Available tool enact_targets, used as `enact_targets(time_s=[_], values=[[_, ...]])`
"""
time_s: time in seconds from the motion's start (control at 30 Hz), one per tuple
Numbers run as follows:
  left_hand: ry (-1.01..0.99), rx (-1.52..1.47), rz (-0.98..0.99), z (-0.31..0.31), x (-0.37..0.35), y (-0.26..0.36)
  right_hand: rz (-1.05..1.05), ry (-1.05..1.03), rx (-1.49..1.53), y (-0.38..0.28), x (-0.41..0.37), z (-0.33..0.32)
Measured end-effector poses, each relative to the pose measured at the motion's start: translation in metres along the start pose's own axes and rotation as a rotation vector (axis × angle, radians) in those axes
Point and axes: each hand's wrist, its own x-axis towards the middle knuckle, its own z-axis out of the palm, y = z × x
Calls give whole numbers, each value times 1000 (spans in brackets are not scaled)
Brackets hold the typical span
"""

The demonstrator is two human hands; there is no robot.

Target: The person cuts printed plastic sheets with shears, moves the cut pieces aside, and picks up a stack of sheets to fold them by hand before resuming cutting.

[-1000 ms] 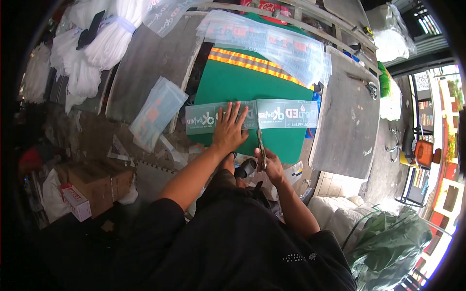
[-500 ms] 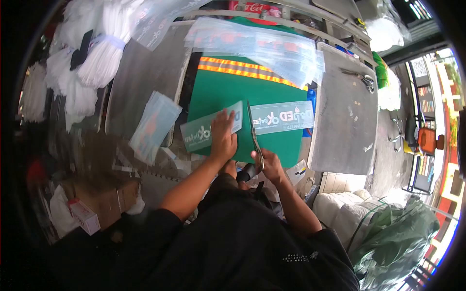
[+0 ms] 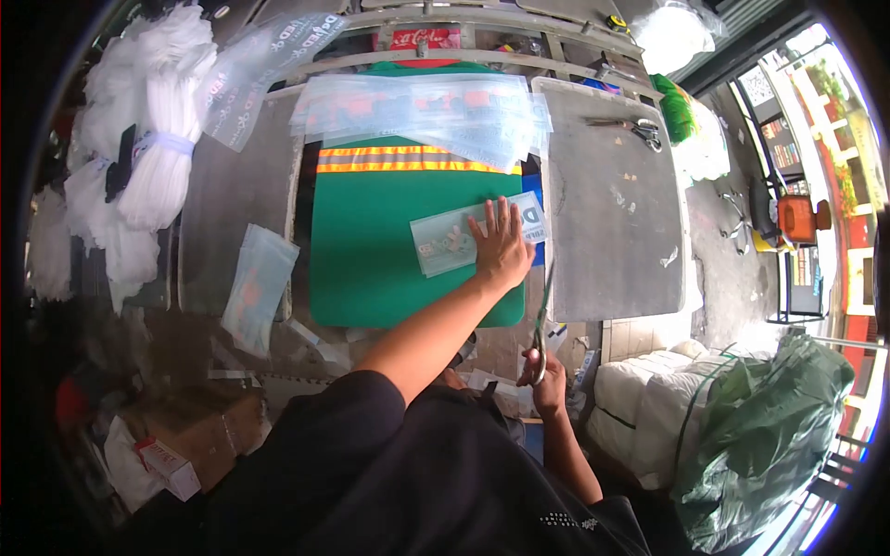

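My left hand (image 3: 502, 248) lies spread and flat on a stack of printed film strips (image 3: 438, 252), over the right side of a green board (image 3: 371, 241). Scissors (image 3: 541, 334) are in my right hand (image 3: 547, 375), below the board's right corner, their blades pointing up and away from me. An orange and grey reflective band (image 3: 389, 160) crosses the green surface. Beyond it several translucent printed sheets (image 3: 417, 107) lie overlapping. To the left, more film strips (image 3: 255, 292) rest on the edge of a grey board.
Grey boards (image 3: 612, 204) flank the green one, the right with another pair of scissors (image 3: 640, 130). White bundled material (image 3: 167, 139) hangs at left. A cardboard box (image 3: 209, 431) stands lower left; white sacks (image 3: 640, 398) and a green bag (image 3: 760, 435) fill the lower right.
My left hand has moved right across the board and now lies on both film pieces, brought together. My right hand has drawn back toward me with the scissors. The view has shifted.
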Motion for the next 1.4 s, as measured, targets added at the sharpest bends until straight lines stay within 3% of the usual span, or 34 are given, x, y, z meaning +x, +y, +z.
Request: enact_targets(time_s=[0.07, 0.2, 0.33, 0.4, 0.53, 0.6, 0.67, 0.73, 0.77, 0.8, 0.83, 0.87, 0.97, 1.03, 1.07, 1.13, 1.27, 1.4], values=[[-123, 6, 0, -6, -2, -1, -7, 0, 28, 3, -6, -5], [-177, -28, 94, -15, -24, -36, -55, 23, 52, 16, -10, -12], [-296, -14, 216, -63, -86, -78, -98, -87, 42, 17, -3, -11], [-449, 121, 264, -97, -121, -93, -114, -124, 17, 9, 4, -6], [-229, 286, 328, -84, -185, -151, -134, -224, -98, -11, 21, 8], [-146, 1, 231, -106, -201, -167, -147, -273, -80, -17, 32, 17], [107, -384, -30, -132, -216, -185, -138, -305, -75, -27, 36, 26], [-66, -288, -759, -201, -217, -191, -182, -383, -83, -36, 40, 36], [202, -372, -848, -189, -242, -247, -189, -393, -88, -36, 43, 40], [536, -3, -729, -212, -250, -261, -187, -401, -91, -39, 43, 45], [469, -205, -957, -236, -267, -300, -171, -403, -96, -42, 43, 51], [581, -233, -1073, -277, -264, -284, -155, -403, -101, -44, 44, 55], [660, -10, -985, -313, -274, -319, -165, -430, -146, -42, 49, 58], [721, 342, -658, -311, -267, -332, -134, -410, -131, -44, 50, 61], [716, 333, -653, -301, -259, -335, -106, -394, -117, -46, 51, 61], [378, 541, -674, -276, -234, -327, -93, -365, -98, -48, 55, 62], [107, 204, -659, -157, -217, -351, -64, -259, -59, -58, 68, 66], [172, 365, -584, -157, -192, -329, -73, -159, -61, -74, 80, 68]])
